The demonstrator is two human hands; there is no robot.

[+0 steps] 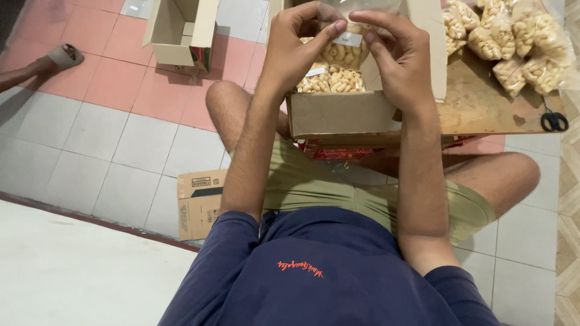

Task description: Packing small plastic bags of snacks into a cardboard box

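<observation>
- Both hands gripped one clear bag (pixel 345 45) of pale curled snacks by its top edge: the left hand (pixel 296 51) pinched the left side between thumb and fingers, the right hand (pixel 399 57) pinched the right side.
- The bag hung over the open box (pixel 338 111) in front of the person's knees, its lower part just inside the box mouth.
- Judging by the layout, the packing looked partly done: at least one filled bag (pixel 329 79) already lay in the box, with room left above it.
- A heap of filled bags (pixel 513 36) of the same snack lay on the low wooden table (pixel 483 105) to the right, outside the box, so a good share seemed still unpacked.
- Whether the held bag was sealed could not be told; the fingers hid its mouth.
- Black scissors (pixel 554 121) lay at the table's right edge, apart from the hands.
- A second open box (pixel 181 30) stood on the tiled floor (pixel 90 133) to the upper left; its inside was not visible.
- A flattened carton (pixel 199 202) lay on the floor by the left thigh.
- Another person's sandalled foot (pixel 63 57) rested at the far left, well apart from the work.
</observation>
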